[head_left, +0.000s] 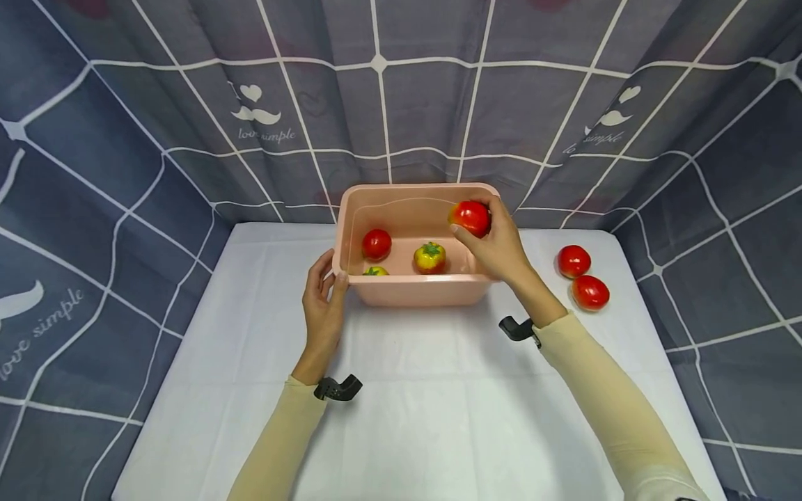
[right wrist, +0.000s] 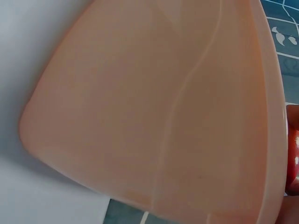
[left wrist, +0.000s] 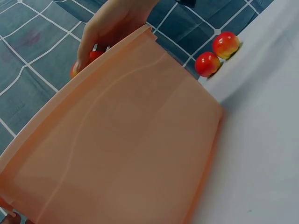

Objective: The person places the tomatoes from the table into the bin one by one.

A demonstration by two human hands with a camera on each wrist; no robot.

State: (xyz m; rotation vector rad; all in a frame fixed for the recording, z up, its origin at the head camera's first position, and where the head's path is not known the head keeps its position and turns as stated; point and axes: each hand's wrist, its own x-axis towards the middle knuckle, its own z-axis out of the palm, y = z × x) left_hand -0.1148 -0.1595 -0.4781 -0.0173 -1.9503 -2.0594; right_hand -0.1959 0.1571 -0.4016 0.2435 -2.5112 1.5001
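A pink plastic bin stands at the far edge of the white table. My left hand holds its near left corner, the thumb on the front and the fingers along the left side. Over the bin's right end, my right hand grips a red tomato between thumb and fingers. Inside the bin lie a red tomato, a yellow-and-red one with its green top up, and another partly hidden by the front wall. The wrist views mostly show the bin's outer wall.
To the right of the bin, two red tomatoes lie close together on the white tablecloth. A grey-blue checked curtain hangs right behind the bin and along both sides of the table.
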